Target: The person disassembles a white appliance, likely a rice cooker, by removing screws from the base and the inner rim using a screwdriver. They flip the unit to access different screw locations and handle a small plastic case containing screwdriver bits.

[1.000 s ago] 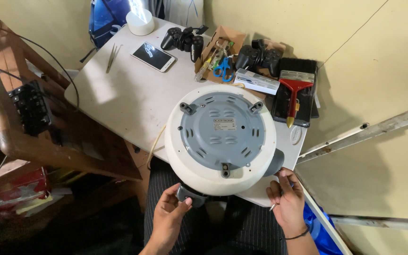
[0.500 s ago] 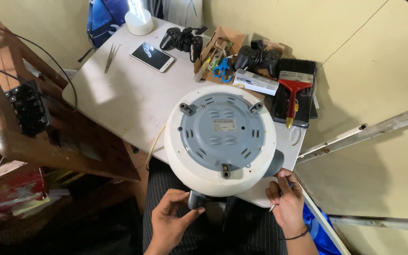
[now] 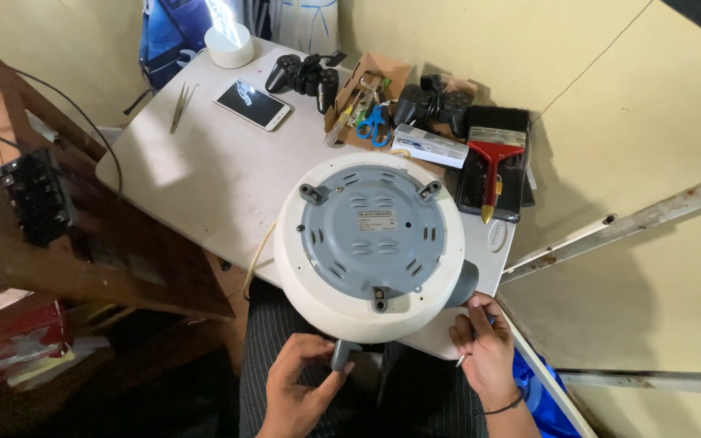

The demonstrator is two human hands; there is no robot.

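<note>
Cooker (image 3: 371, 243): upside down at table (image 3: 204, 178) edge, grey base up. Your left hand (image 3: 298, 389): fingers pinching its grey handle (image 3: 340, 354). Your right hand (image 3: 484, 349): fingers curled round a thin tool, beside cooker.

White table (image 3: 204, 186) as landmark: phone (image 3: 253, 104) and tweezers (image 3: 178, 105) on far left part, black game controller (image 3: 305, 78) at far edge, blue scissors (image 3: 376, 125) beside it, red-handled brush (image 3: 492, 166) at right end.
</note>
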